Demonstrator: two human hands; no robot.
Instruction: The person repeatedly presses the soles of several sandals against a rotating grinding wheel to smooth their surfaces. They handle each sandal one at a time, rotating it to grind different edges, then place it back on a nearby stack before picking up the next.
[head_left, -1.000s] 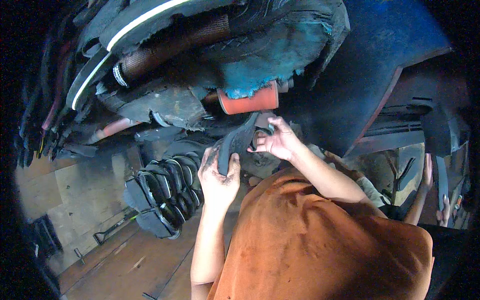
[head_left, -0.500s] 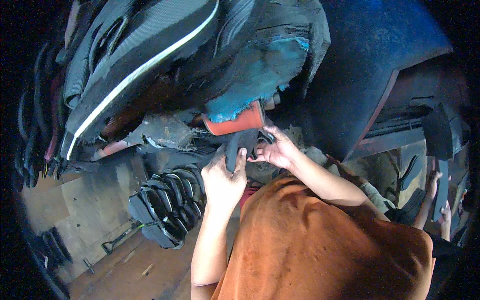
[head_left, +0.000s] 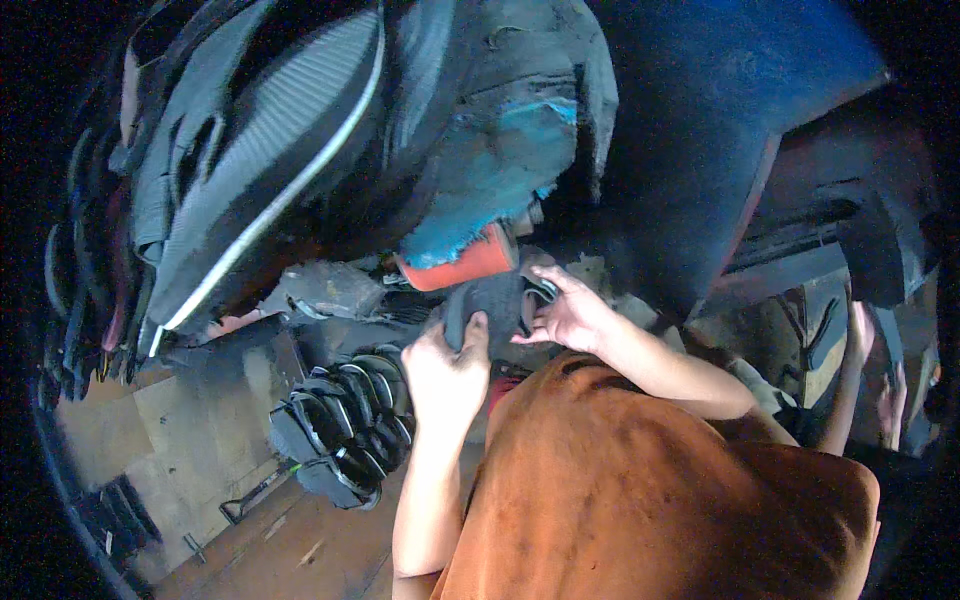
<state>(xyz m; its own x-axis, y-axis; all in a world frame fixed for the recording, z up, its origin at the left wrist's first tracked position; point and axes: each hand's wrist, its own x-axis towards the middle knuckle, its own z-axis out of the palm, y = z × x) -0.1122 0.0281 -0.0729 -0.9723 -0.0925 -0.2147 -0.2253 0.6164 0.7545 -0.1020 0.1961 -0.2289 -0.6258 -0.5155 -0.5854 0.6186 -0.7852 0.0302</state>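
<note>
My left hand (head_left: 445,355) grips a dark grey, bent sole-like piece (head_left: 475,305), thumb pressed on it. My right hand (head_left: 565,310) holds the piece's far end with spread, curled fingers. The piece sits directly below an orange-red cylindrical roller (head_left: 455,263); whether it touches the roller is unclear. A torn, frayed blue sheet (head_left: 500,170) hangs over the roller.
Dark straps and soles with white edging (head_left: 250,200) fill the upper left. A dark blue panel (head_left: 730,100) stands at right. Stacked dark footwear pieces (head_left: 330,430) lie lower left on the floor (head_left: 170,430). Another person's hands (head_left: 860,340) are at the far right.
The view has shifted, with the hanging straps and roller lower in it. The piece in my hands now looks more upright and compact under the roller.
</note>
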